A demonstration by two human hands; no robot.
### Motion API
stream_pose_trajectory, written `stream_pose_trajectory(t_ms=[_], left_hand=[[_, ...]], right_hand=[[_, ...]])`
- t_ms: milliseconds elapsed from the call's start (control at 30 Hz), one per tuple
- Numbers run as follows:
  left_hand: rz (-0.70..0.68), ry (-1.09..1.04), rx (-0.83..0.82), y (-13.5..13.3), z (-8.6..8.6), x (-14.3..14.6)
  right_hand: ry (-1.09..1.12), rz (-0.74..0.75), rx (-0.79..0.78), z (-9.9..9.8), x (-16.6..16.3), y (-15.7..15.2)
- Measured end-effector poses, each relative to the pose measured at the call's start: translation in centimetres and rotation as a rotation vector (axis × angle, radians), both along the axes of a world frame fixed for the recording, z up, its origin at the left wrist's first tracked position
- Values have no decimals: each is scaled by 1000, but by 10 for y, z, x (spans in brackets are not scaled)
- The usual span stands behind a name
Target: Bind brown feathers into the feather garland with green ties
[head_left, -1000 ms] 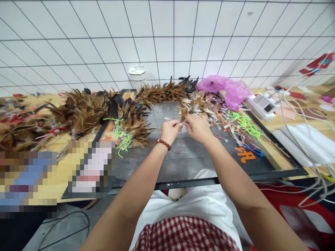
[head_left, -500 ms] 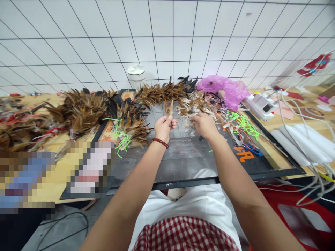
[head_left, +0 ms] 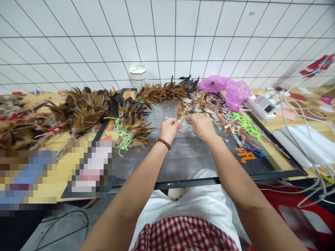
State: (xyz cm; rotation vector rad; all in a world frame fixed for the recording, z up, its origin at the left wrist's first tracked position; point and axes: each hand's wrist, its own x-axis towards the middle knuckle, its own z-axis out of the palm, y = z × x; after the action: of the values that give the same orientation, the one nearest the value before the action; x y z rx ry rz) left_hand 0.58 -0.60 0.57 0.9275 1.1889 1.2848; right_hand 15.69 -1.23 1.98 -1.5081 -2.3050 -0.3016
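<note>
My left hand [head_left: 169,129], with a dark red bead bracelet [head_left: 164,142] at its wrist, pinches a brown feather [head_left: 180,114] that points up and away. Just to its right, my right hand [head_left: 202,127] has its thumb and fingers pressed together; what they hold is hidden. Pale fluff shows in the small gap between both hands. Behind my right hand lies a heap of loose brown and white feathers [head_left: 197,104]. Both hands are above the black glass-like board [head_left: 180,157].
A feather garland [head_left: 162,93] runs along the back, and feather bundles [head_left: 133,122] with green cord lie left. A white cup [head_left: 138,75] stands by the wall. Rightward are a purple plastic bag [head_left: 227,90], green string [head_left: 244,122], blue-handled scissors [head_left: 255,151], a power strip [head_left: 263,105] and cables.
My left hand has moved right, bringing the feather close to my right hand. My right hand has shifted slightly left, and its fingers have drawn together.
</note>
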Motion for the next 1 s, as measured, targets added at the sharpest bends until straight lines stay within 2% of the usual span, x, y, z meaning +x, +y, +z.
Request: stream_pose_trajectory(t_ms=[133, 200, 333, 467, 633, 800, 1000], left_hand=[[-99, -19, -58, -4, 1, 2], [-94, -15, -53, -4, 1, 2], [-18, -35, -18, -1, 0, -1], [18, -71, -8, 2, -1, -3], [148, -130, 63, 5, 1, -5], [151, -113, 74, 6, -1, -5], [155, 62, 142, 12, -12, -7]], right_hand=[[-31, 7, -9, 0, -3, -2], [0, 19, -11, 0, -4, -2], [225, -18, 4, -4, -5, 1], [421, 53, -38, -8, -6, 6], [356, 13, -104, -15, -8, 8], [230, -36, -245, -21, -12, 7], [170, 30, -156, -11, -13, 3]])
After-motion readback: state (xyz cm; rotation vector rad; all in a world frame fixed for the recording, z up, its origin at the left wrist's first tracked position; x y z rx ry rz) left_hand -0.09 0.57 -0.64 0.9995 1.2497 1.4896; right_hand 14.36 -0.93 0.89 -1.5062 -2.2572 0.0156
